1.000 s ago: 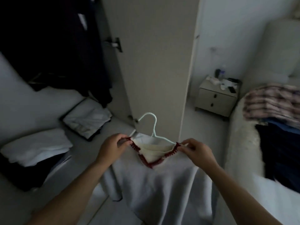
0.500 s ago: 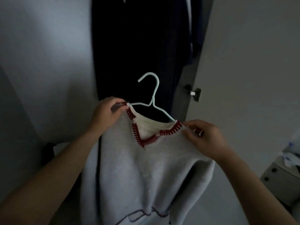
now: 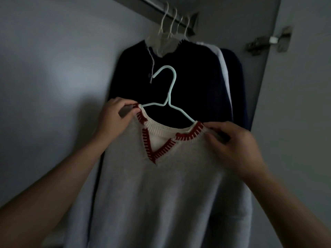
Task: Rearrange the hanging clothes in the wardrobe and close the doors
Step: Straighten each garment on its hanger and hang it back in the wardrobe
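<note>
Seen from the head camera, a person held a grey sweater point(image 3: 161, 190) on a pale hanger point(image 3: 167, 97) up before the wardrobe rail point(image 3: 166, 10). The left hand point(image 3: 116, 119) pinched the sweater's left shoulder; the right hand point(image 3: 232, 147) pinched its right shoulder. Behind it, a dark sweater point(image 3: 193, 83) hung from the rail, beside the open door point(image 3: 300, 122) and its hinge point(image 3: 268, 42).
</note>
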